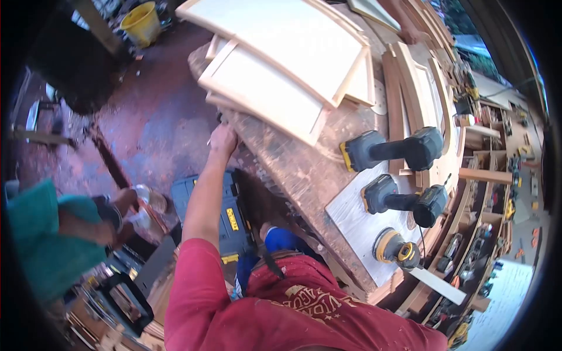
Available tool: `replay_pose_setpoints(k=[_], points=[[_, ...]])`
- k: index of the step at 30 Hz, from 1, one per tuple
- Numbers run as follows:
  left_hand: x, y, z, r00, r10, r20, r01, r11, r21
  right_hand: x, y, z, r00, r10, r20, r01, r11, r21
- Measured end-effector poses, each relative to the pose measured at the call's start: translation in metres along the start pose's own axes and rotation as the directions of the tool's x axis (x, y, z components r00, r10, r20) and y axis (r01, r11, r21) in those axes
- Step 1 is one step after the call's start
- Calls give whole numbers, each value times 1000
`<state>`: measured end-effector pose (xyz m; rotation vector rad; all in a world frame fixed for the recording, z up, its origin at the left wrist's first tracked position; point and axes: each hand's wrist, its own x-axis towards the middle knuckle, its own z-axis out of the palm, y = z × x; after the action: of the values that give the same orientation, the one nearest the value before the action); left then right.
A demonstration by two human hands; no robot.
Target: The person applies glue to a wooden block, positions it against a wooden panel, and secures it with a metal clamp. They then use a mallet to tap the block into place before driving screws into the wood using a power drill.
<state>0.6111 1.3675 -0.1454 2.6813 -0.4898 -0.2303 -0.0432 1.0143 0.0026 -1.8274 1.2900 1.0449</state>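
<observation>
My left hand [223, 139] reaches out beside the near left edge of the wooden workbench [281, 169]. Its fingers are curled closed around something small that I cannot make out; a thin pale bit sticks out at its side. Just beyond it, several pale framed wooden panels [275, 41] lie stacked on the bench and overhang its edge. My right hand is out of view. Below my left forearm sits a blue-grey DeWalt tool case [233, 219] with yellow labels.
Two cordless drills [389, 149] and a round sander [398, 248] stand on the bench, near curved wood pieces [404, 93]. Another person's hand [413, 34] rests at the far end. A co-worker in a teal shirt [41, 234] is at left, near a yellow bucket [140, 24].
</observation>
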Motion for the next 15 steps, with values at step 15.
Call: replay_pose_setpoints(k=[15], points=[[-137,-26,-104,957,-148,-249,74,956,-283,16,53,86,853,-517,73,457,672,-583]])
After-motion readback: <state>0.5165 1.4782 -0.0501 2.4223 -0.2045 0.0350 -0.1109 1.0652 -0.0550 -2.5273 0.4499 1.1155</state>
